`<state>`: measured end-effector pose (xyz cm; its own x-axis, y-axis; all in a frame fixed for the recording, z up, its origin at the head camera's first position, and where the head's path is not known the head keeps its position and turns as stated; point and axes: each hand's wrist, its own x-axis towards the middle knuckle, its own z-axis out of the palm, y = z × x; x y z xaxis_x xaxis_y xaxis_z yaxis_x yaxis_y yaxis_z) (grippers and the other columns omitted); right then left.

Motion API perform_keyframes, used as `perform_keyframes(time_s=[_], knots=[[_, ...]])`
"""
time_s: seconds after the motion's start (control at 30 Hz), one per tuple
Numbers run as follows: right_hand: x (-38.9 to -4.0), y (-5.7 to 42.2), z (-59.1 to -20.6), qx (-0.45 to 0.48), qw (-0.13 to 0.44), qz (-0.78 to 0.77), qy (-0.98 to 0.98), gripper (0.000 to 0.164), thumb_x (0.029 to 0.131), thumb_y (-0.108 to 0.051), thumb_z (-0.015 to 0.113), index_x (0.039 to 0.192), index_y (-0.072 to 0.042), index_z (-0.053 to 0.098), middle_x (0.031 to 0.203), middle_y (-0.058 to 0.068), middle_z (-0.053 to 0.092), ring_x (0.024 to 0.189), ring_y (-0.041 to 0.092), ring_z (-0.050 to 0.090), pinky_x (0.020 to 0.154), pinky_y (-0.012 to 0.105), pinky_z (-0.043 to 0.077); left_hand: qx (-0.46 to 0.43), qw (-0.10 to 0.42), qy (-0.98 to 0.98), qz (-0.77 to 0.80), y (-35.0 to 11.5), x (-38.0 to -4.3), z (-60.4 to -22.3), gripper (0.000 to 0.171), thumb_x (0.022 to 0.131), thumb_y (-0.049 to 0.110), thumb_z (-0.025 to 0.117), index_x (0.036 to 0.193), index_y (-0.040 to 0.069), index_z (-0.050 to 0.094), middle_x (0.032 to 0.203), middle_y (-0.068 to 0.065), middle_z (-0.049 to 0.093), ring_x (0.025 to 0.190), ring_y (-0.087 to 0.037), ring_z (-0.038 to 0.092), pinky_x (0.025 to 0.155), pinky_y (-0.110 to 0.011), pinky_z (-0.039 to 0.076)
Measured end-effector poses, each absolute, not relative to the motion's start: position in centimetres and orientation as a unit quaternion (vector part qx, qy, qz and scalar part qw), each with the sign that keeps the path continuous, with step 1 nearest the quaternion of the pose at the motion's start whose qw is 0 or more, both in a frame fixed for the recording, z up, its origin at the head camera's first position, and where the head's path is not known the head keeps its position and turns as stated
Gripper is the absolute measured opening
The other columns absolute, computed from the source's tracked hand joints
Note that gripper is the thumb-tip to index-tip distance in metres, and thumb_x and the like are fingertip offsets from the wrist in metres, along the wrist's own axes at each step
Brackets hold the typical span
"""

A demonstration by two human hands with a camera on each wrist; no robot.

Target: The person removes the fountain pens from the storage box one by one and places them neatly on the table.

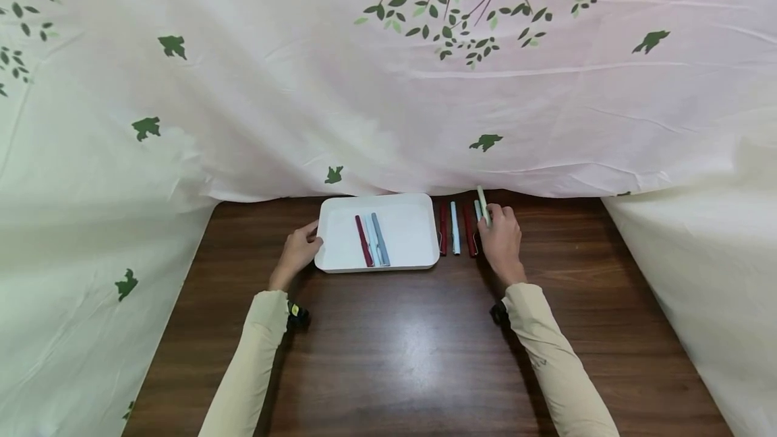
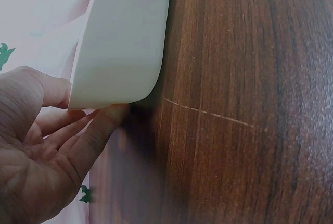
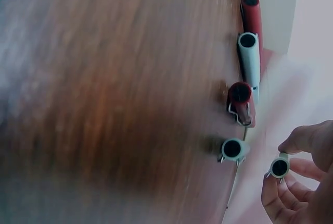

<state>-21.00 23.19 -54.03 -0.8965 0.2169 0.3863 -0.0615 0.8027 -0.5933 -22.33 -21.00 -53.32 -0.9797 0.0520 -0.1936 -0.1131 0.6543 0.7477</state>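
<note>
A white tray [image 1: 408, 231] lies at the back of the table, and my left hand [image 1: 296, 252] grips its left edge. In the left wrist view, thumb and fingers press around the tray's corner [image 2: 122, 52]. On the tray lie a dark red pen [image 1: 364, 240], a light blue pen [image 1: 371, 240] and a grey-blue pen [image 1: 381, 240]. My right hand [image 1: 504, 240] pinches a pale green pen [image 3: 280, 168], tilted above the table. Beneath and beside it is another pale greenish pen [image 3: 232, 148], partly hidden in the head view.
Right of the tray lie a dark red pen [image 1: 443, 229], a light blue pen [image 1: 455, 228] and a second dark red pen [image 1: 470, 229] with a wire clip. A leaf-patterned white cloth [image 1: 388, 120] hangs behind the brown wooden table [image 1: 400, 356] and along its sides.
</note>
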Motion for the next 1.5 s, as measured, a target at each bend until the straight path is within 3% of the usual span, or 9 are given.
perform_keyframes(time_s=[0.87, 1.3, 1.5], knots=[[-20.3, 26.1, -55.1, -0.09, 0.156, 0.291, -0.94, 0.03, 0.095, -0.003, 0.063, 0.122, 0.01, 0.064, 0.11, 0.034, 0.062, 0.097, 0.057, 0.064, 0.08, 0.068, 0.049, -0.014, 0.091, 0.904, 0.417, -20.8, -22.2, -53.4, 0.057, 0.104, 0.017, 0.05, 0.16, 0.01, 0.044, 0.15, -0.02, 0.058, 0.13, -0.034, 0.062, 0.1, -0.05, 0.054], [-20.3, 26.2, -54.9, -0.096, 0.103, 0.268, -0.953, 0.036, 0.097, -0.008, 0.064, 0.127, 0.011, 0.061, 0.118, 0.038, 0.061, 0.102, 0.059, 0.062, 0.081, 0.07, 0.049, -0.016, 0.089, 0.906, 0.413, -20.7, -22.1, -53.2, 0.055, 0.104, 0.013, 0.051, 0.159, 0.009, 0.046, 0.148, -0.021, 0.06, 0.126, -0.032, 0.064, 0.095, -0.044, 0.055], [-20.5, 25.9, -54.9, -0.083, 0.119, 0.26, -0.954, 0.039, 0.099, -0.01, 0.062, 0.131, 0.013, 0.058, 0.132, 0.041, 0.053, 0.12, 0.06, 0.05, 0.095, 0.072, 0.042, -0.016, 0.09, 0.906, 0.414, -20.9, -22.3, -53.3, 0.055, 0.104, 0.014, 0.051, 0.158, 0.008, 0.046, 0.148, -0.021, 0.06, 0.128, -0.033, 0.063, 0.098, -0.047, 0.055]])
